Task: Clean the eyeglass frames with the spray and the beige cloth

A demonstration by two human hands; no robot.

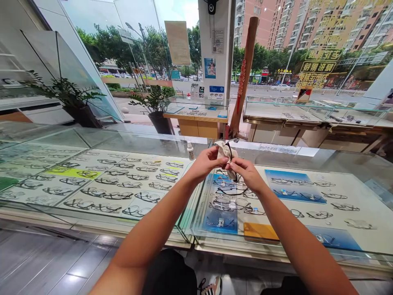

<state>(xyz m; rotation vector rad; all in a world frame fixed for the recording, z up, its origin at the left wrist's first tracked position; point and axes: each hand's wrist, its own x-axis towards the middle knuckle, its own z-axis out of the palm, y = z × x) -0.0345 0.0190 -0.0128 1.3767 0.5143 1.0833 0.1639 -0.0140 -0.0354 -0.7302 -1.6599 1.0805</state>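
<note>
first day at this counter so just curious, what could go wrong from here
The glasses and cloth are pinched between the left hand and right hand above the glass counter; a slip might drop the glasses onto it. Their dark frame looks thin, so too much pressure could bend it. The small bottle stands near the left wrist and might get knocked over.

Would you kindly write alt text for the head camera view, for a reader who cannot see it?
A person's left hand and right hand hold a pale cloth against dark-framed glasses above glass display cases containing rows of eyeglasses. A small white bottle stands nearby; outside are trees and tall buildings.
</note>
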